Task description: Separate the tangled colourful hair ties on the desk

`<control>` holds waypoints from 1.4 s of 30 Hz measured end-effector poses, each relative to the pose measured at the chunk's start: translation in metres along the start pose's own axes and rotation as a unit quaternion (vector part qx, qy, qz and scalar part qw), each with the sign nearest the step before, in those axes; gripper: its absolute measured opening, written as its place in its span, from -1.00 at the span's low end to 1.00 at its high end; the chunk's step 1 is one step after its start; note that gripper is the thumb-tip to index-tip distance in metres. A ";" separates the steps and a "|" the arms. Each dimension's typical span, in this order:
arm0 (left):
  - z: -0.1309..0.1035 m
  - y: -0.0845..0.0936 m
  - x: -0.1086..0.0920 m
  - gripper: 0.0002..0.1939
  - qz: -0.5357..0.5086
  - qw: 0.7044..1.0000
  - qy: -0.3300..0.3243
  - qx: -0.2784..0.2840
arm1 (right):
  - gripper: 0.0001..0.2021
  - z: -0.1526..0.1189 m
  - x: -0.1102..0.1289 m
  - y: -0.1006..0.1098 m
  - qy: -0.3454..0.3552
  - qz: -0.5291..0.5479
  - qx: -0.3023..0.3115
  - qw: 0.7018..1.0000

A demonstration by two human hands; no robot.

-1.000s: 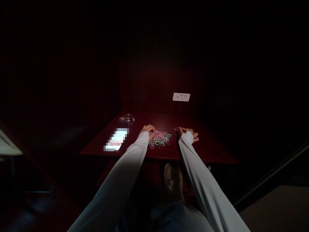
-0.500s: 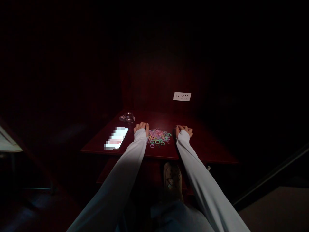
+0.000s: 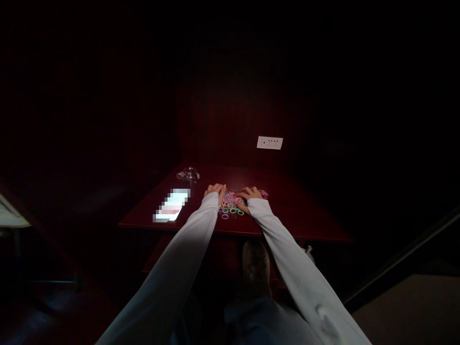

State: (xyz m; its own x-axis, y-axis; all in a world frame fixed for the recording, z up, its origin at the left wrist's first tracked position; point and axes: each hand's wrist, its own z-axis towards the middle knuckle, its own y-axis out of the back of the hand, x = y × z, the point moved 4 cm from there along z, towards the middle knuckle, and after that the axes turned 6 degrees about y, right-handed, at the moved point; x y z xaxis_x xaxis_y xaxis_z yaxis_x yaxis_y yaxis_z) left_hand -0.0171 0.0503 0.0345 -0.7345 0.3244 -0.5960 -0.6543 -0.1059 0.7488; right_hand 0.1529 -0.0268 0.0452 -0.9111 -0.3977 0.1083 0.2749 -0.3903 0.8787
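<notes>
A small pile of colourful elastic hair ties [image 3: 230, 210], green, pink, purple and yellow, lies on the dark red tabletop. My left hand [image 3: 215, 191] rests at the pile's left edge, fingers bent and a little apart. Over the pile's right side reaches my right hand [image 3: 250, 195], its thumb and fingers spread around some of the ties. Just beyond the right hand is a separate bunch of pink ties [image 3: 264, 194], partly covered by that hand.
Left of the pile lies a lit phone [image 3: 172, 205] with a blurred screen. Behind it stands a clear plastic container [image 3: 190, 173]. A white socket plate [image 3: 270, 143] is on the back wall. The tabletop's front edge [image 3: 237, 233] runs above my shoe [image 3: 256, 266].
My right hand has moved left from beside the pile onto its right side, and a pink bunch now shows where it was. My left hand has shifted slightly right.
</notes>
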 end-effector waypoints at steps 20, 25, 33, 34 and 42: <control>-0.003 -0.007 0.001 -0.89 0.043 0.997 -0.056 0.025 | -0.74 -0.001 -0.002 0.002 -0.014 0.007 -0.019 1.000; -0.002 -0.010 0.003 -0.94 0.026 0.997 -0.073 0.028 | -0.77 0.000 -0.005 -0.002 -0.017 0.005 -0.021 1.000; -0.001 -0.010 0.003 -0.95 0.008 0.994 -0.107 0.021 | -0.74 0.002 -0.005 -0.001 -0.023 0.014 -0.044 0.999; -0.001 -0.010 0.002 -0.96 0.008 0.993 -0.113 0.022 | -0.73 0.003 -0.005 -0.001 -0.030 0.017 -0.056 0.998; -0.004 -0.006 -0.006 -0.97 0.014 0.989 -0.145 0.037 | -0.73 0.012 0.000 -0.008 -0.069 0.053 -0.109 0.990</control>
State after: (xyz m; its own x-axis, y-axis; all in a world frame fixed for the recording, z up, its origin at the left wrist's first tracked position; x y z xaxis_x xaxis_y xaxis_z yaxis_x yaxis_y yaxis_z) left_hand -0.0098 0.0452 0.0327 -0.6626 0.5795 -0.4745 -0.6112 -0.0523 0.7897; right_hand 0.1472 -0.0132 0.0436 -0.9026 -0.3342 0.2713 0.4177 -0.5282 0.7393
